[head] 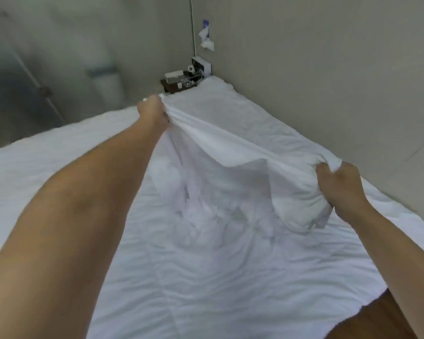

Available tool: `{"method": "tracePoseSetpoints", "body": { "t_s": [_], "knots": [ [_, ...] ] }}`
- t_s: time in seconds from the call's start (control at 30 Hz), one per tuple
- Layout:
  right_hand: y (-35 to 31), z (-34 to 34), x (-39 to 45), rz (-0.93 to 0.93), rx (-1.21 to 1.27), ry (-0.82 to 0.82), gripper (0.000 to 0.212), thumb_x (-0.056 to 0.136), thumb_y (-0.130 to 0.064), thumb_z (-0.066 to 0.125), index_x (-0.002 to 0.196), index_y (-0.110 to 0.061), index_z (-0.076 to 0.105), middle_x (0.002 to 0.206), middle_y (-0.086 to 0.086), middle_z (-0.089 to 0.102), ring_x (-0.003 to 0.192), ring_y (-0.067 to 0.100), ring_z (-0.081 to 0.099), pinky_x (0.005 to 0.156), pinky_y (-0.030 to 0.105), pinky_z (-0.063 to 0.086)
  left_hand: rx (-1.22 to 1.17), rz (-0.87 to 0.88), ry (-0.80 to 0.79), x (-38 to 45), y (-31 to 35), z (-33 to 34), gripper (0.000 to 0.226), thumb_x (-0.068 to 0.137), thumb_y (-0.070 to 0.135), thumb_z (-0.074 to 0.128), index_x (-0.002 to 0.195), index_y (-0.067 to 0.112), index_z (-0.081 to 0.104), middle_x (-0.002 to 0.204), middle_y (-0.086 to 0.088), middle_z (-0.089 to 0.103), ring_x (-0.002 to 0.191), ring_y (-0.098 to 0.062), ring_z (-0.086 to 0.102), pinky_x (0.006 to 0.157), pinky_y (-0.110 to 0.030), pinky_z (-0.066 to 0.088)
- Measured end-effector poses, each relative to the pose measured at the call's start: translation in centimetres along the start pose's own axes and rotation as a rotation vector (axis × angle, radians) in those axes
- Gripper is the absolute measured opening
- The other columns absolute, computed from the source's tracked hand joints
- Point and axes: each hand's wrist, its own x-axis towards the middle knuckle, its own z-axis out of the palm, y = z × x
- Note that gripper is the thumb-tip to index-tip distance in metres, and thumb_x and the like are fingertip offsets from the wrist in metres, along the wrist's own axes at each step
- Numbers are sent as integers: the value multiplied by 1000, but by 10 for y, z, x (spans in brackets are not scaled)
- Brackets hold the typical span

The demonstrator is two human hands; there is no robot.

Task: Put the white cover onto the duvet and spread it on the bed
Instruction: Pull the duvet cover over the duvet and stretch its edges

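A white duvet cover (230,133) is lifted off the bed (59,155) and stretched between both hands. My left hand (152,113) is shut on a bunched edge of it, far out at arm's length. My right hand (340,184) grips a thick gathered fold nearer to me, at the right. Below the raised fabric, rumpled white bedding that looks like the duvet (206,265) lies spread over the bed. The picture is blurred, so I cannot tell cover from duvet under the lifted part.
A grey wall (328,69) runs along the bed's right side. At the far corner stands a small dark bedside table (179,81) with boxes and cables. A brown floor or bed frame (367,319) shows at bottom right. Glass panels stand at far left.
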Motion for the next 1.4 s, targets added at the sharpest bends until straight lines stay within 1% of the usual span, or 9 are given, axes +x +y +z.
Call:
{"method": "tracePoseSetpoints", "body": {
  "t_s": [0.2, 0.37, 0.53, 0.67, 0.8, 0.97, 1.2, 1.27, 1.4],
  "knots": [
    [-86, 58, 17, -112, 229, 40, 12, 97, -15, 55, 98, -10, 65, 84, -9, 60, 81, 16, 58, 69, 22, 42, -91, 568, -224, -42, 191, 31, 9, 92, 2, 52, 89, 10, 54, 79, -5, 59, 73, -19, 62, 68, -35, 58],
    [-89, 99, -19, -42, 143, -55, 27, 93, -19, 57, 105, 6, 60, 100, 21, 66, 84, 32, 64, 62, 31, 43, 231, 380, -88, -32, 150, -106, 35, 89, 9, 56, 124, 7, 57, 105, -9, 65, 90, -22, 67, 70, -31, 58],
    [-78, 141, -119, -230, -159, -347, 60, 93, -40, 69, 142, -29, 36, 98, 7, 65, 84, 26, 62, 79, 39, 51, 440, 153, -231, -98, 40, -251, 9, 88, 20, 69, 86, 11, 70, 79, -6, 72, 86, -30, 68, 75, -43, 54],
    [-88, 187, -223, -483, -406, -781, 110, 67, -71, 80, 154, -56, 15, 105, -24, 58, 98, 10, 57, 87, 32, 49, 391, 63, -427, -193, -30, -298, 31, 90, 33, 72, 103, 5, 73, 93, -10, 77, 87, -27, 74, 76, -40, 59],
    [-66, 221, -274, -572, -763, -781, 14, 84, -37, 72, 95, -32, 64, 83, -17, 59, 96, 21, 67, 78, 31, 50, 340, 56, -538, -280, -64, -327, 19, 103, 21, 59, 109, 9, 72, 93, 4, 75, 92, -12, 72, 77, -25, 56],
    [-46, 173, -271, -584, -641, -551, 14, 78, -40, 71, 76, -33, 59, 78, -9, 69, 78, 23, 65, 66, 34, 44, 58, -317, -783, -294, -93, -379, 49, 101, 47, 54, 134, 13, 64, 130, -11, 69, 122, -29, 64, 109, -50, 47],
    [-62, 99, -252, -621, -297, -490, 10, 62, -50, 58, 69, -44, 57, 68, -26, 61, 62, -3, 54, 58, 18, 39, -204, -1186, -145, -241, -200, -345, 101, 73, 81, 65, 136, 3, 57, 103, -13, 70, 70, -31, 71, 65, -37, 60],
    [-68, 80, -240, -578, -198, -481, 8, 64, -41, 61, 63, -40, 53, 59, -25, 53, 56, -6, 44, 55, 11, 35, -215, -1291, -173, -234, -230, -326, 114, 59, 82, 76, 133, -1, 52, 122, -21, 64, 91, -39, 70, 80, -47, 60],
    [-56, 50, -201, -562, -205, -409, 39, 80, -24, 69, 60, -2, 44, 57, -12, 41, 57, -5, 39, 58, 18, 36, -400, -1112, -27, -208, -276, -282, 53, 96, 33, 66, 139, 4, 54, 122, -18, 65, 112, -38, 63, 90, -47, 58]
  ]
}}
